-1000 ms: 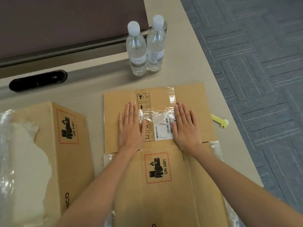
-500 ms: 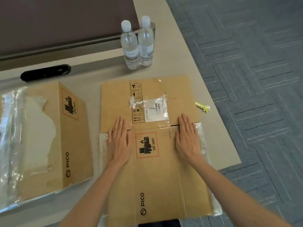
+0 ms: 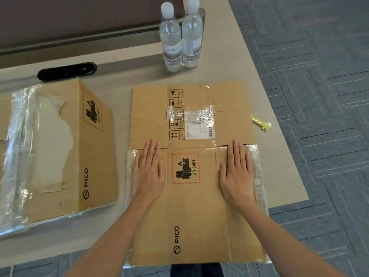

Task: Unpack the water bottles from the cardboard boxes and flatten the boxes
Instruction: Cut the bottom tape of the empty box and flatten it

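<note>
Pressing a flattened cardboard box (image 3: 196, 216) onto the beige table (image 3: 123, 81) with both palms.

Straight, close-set fingers (image 3: 151, 150) of the left hand (image 3: 148, 172) and the right hand (image 3: 236, 172) lie flat on matte brown corrugated board, one on each side of the red-hatched UN 3481 label. Crinkled clear tape edges the sheet. Its long axis runs away from the person, and the near end overhangs the table edge. Beyond the far flaps stand two clear plastic water bottles (image 3: 171, 43), upright and touching, with white caps. A second box (image 3: 93, 146), still boxy and bearing glossy tape, lies to the left.
</note>
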